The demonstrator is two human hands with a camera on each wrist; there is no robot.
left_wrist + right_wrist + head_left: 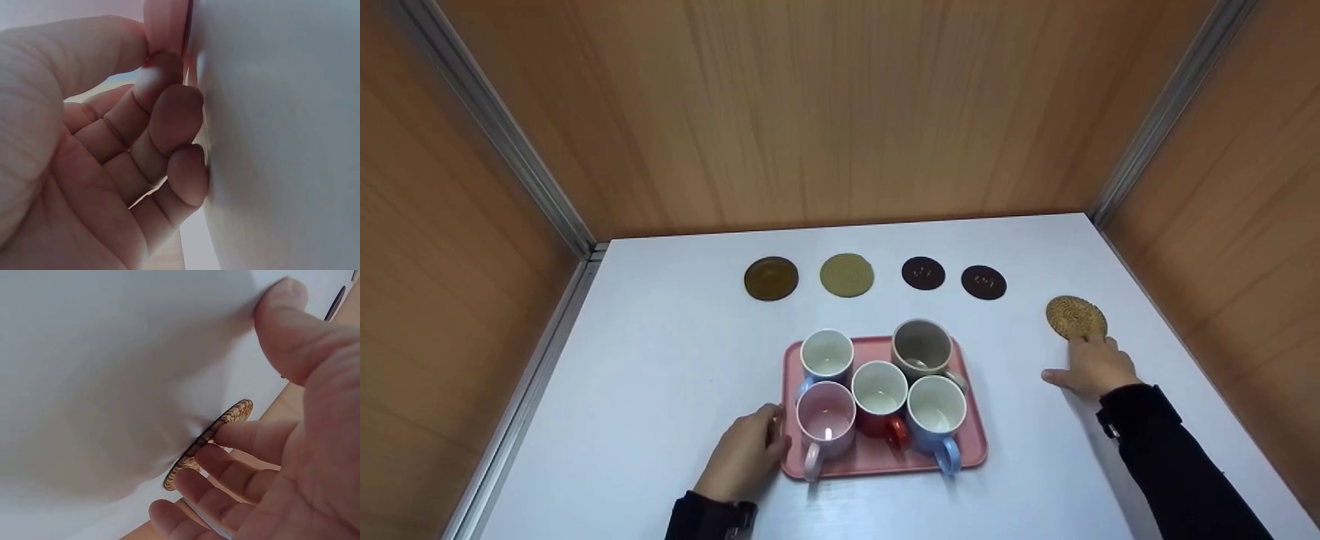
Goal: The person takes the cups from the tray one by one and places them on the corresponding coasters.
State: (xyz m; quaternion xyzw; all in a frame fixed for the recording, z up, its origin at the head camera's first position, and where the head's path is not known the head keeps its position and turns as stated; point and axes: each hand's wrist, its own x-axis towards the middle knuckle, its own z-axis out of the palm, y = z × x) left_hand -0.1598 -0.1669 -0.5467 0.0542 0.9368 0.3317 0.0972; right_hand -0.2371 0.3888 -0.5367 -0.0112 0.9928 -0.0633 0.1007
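Note:
My left hand (744, 451) grips the left edge of a pink tray (885, 466); in the left wrist view the thumb and index finger pinch the tray's rim (166, 25). Several mugs stand upright on it: a pink mug (825, 435), a red mug (877, 421), a blue mug (934, 427), a grey-beige mug (919, 367) and a white-lined blue mug (826, 367). Over to the right, my right hand (1096, 367) touches the near edge of a round woven coaster (1074, 315) with its fingertips. Its thumb is spread away on the table.
Along the back of the white table (660, 337) lie a brown coaster (771, 278), an olive coaster (847, 275) and two dark coasters, one dark coaster (923, 273) left of the other dark coaster (984, 282). Wooden panels (840, 112) enclose the back and sides.

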